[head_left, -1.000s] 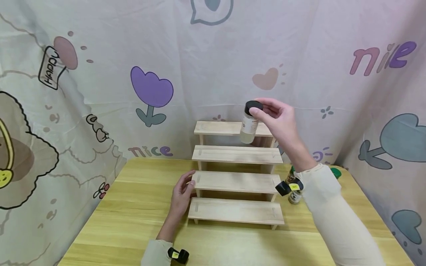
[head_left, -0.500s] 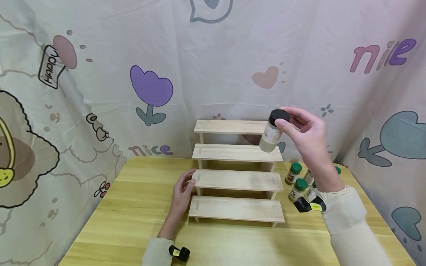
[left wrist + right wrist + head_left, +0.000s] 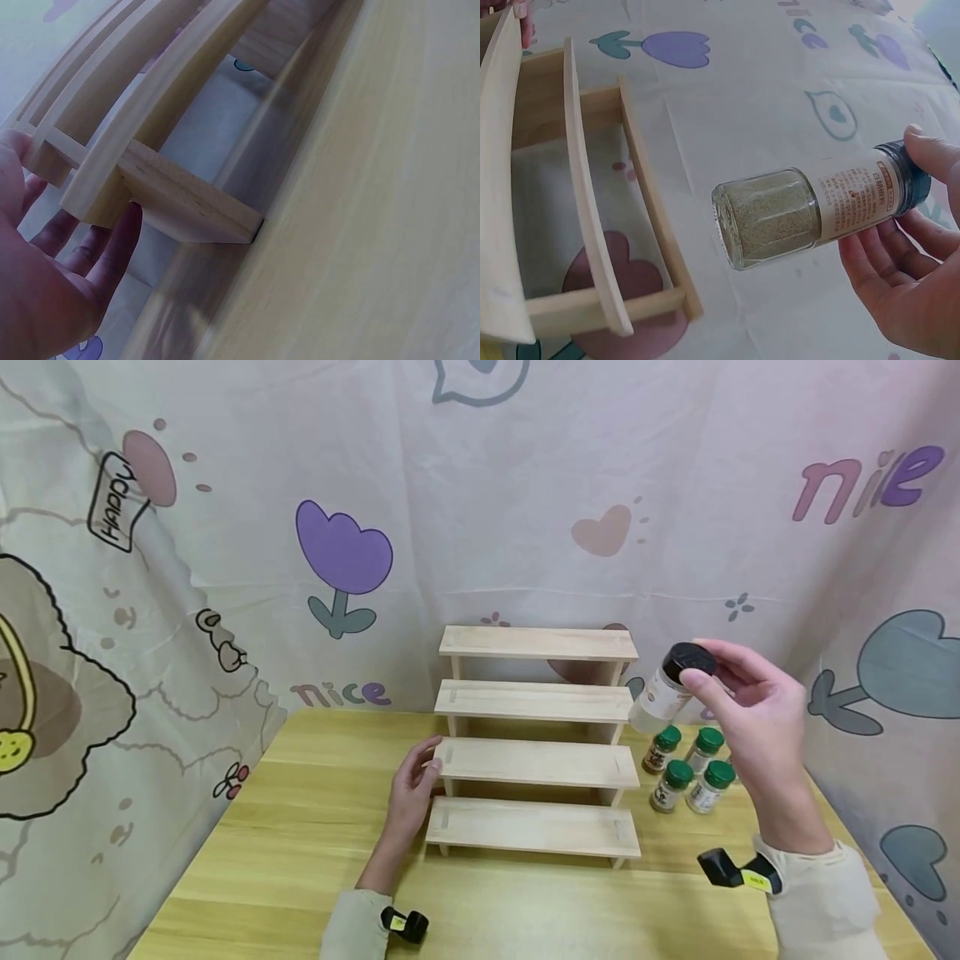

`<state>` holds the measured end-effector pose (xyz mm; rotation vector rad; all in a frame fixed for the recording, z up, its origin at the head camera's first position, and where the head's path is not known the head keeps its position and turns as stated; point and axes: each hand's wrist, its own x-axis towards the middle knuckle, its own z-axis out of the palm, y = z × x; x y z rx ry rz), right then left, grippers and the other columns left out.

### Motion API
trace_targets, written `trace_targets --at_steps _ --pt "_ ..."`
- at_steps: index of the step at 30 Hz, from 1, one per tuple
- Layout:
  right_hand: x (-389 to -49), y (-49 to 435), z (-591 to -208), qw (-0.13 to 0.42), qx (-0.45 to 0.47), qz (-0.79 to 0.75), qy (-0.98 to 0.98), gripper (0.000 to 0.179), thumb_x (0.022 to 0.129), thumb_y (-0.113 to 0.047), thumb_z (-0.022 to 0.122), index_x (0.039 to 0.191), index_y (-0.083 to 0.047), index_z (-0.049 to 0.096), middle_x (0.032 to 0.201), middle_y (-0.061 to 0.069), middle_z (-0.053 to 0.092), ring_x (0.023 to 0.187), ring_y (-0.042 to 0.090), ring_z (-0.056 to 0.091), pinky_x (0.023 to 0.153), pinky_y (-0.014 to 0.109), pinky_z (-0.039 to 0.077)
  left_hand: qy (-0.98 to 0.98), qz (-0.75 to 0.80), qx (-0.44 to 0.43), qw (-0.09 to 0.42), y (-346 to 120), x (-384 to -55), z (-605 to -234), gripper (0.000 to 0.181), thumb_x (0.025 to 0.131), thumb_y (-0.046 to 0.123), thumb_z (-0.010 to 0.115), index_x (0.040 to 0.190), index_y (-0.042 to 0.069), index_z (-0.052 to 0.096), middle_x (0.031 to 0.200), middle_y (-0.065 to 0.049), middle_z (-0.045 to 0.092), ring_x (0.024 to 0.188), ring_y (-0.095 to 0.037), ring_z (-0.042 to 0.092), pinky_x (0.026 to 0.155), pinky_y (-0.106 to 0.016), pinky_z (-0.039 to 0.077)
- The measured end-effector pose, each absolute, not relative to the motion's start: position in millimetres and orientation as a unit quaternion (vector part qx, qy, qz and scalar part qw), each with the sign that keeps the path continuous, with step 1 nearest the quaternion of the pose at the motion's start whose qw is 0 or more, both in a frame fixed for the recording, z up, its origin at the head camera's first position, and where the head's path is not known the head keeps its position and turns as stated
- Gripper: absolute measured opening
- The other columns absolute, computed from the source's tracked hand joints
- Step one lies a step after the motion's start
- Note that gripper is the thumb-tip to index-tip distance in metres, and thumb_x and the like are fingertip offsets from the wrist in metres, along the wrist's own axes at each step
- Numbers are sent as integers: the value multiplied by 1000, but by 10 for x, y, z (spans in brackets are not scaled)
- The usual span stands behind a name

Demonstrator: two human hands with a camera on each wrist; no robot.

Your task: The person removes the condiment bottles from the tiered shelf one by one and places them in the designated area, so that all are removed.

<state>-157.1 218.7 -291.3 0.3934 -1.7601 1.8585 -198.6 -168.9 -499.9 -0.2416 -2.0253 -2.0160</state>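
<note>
My right hand (image 3: 765,727) grips a glass spice jar (image 3: 662,692) by its black lid, thumb on one side and fingers on the other. The jar is tilted in the air, right of the shelf. In the right wrist view, pale powder shows in the lower part of the jar (image 3: 772,214), and a printed label wraps its upper part. My left hand (image 3: 410,793) holds the left end of a four-step wooden display shelf (image 3: 536,762) near its second-lowest step. In the left wrist view, the fingers (image 3: 120,244) bend around the plank end.
Several small jars with green lids (image 3: 678,774) stand on the wooden table (image 3: 300,860) right of the shelf; my right forearm passes near them. A printed cloth (image 3: 480,510) hangs behind and at the sides.
My right hand has carried the spice jar rightward and down from over the shelf's upper steps, tilting it more. The green-lidded jars have come into view. My left hand stays put.
</note>
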Motion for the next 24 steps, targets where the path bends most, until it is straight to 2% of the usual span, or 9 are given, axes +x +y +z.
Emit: trace_targets --at_steps 12,24 --pt "-1375 2500 -3200 311 71 704 -634 37 86 16 72 123 14 65 117 16 68 103 22 67 91 17 52 -706 -687 -89 148 -1676 -1972 -4980 36 105 6 54 140 5 59 134 -20 61 117 -24 60 94 -22 50" --pt "-1337 2760 -3501 345 33 703 -621 40 84 19 72 123 16 64 117 14 69 105 20 68 90 17 52 -703 -690 -92 144 -1694 -1991 -5011 38 103 6 57 141 10 60 131 -15 62 112 -21 61 90 -24 53"
